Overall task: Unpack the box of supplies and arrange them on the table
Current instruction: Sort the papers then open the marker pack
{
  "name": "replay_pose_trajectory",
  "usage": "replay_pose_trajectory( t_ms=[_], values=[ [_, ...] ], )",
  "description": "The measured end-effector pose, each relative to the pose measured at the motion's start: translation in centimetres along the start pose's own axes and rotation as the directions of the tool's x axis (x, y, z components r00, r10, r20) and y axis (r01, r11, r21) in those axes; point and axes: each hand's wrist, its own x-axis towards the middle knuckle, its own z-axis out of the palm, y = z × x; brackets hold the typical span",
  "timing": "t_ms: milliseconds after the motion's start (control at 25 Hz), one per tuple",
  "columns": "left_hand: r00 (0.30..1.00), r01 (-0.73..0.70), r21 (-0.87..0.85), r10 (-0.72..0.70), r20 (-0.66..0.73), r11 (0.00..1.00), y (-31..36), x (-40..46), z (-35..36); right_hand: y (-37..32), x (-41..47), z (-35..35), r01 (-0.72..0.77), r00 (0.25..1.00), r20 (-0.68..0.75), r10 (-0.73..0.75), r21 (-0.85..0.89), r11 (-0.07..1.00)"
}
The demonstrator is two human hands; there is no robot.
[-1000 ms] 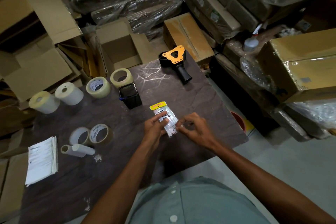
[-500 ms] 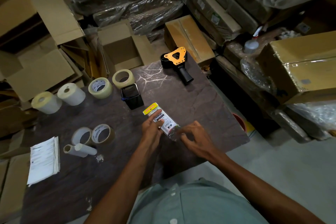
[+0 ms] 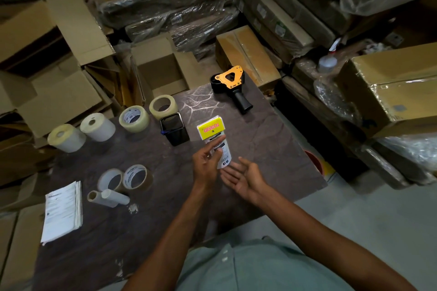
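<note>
While the left hand [image 3: 205,168] grips the packet [image 3: 215,139] (upright), the right hand [image 3: 244,178] lies open below.

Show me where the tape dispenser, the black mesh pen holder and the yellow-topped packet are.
tape dispenser [image 3: 230,78], head view, on its orange side plate.
black mesh pen holder [image 3: 176,133], head view, on its front wall.
yellow-topped packet [image 3: 211,127], head view, on the yellow header card.

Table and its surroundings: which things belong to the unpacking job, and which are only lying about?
Job: TOTEM packet in left hand; tape rolls; label rolls; tape dispenser; black holder; leaflets; open box.
Lying about: wrapped bundles; sealed cartons; bottle.
</note>
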Motion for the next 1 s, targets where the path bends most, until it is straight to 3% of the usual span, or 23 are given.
replay_pose_trajectory(
  t_ms=[320, 640, 1000],
  values=[
    [0.98, -0.162, 0.035, 0.165, -0.11, 0.986, 1.1, 0.2, -0.1, -0.4, 0.5, 0.7, 0.05, 0.999, -0.024, -0.049, 0.026, 0.998],
    [0.985, -0.073, -0.008, 0.071, -0.159, 0.997, 0.0, 1.3, -1.0, -1.1, 0.6, 0.2, 0.047, 0.999, 0.019, -0.049, 0.096, 0.994],
    [0.981, -0.011, -0.096, -0.008, -0.195, 0.995, -0.1, 2.1, -2.6, -1.1, 0.2, -1.1, 0.05, 0.977, 0.21, -0.028, -0.099, 0.994]
  ],
)
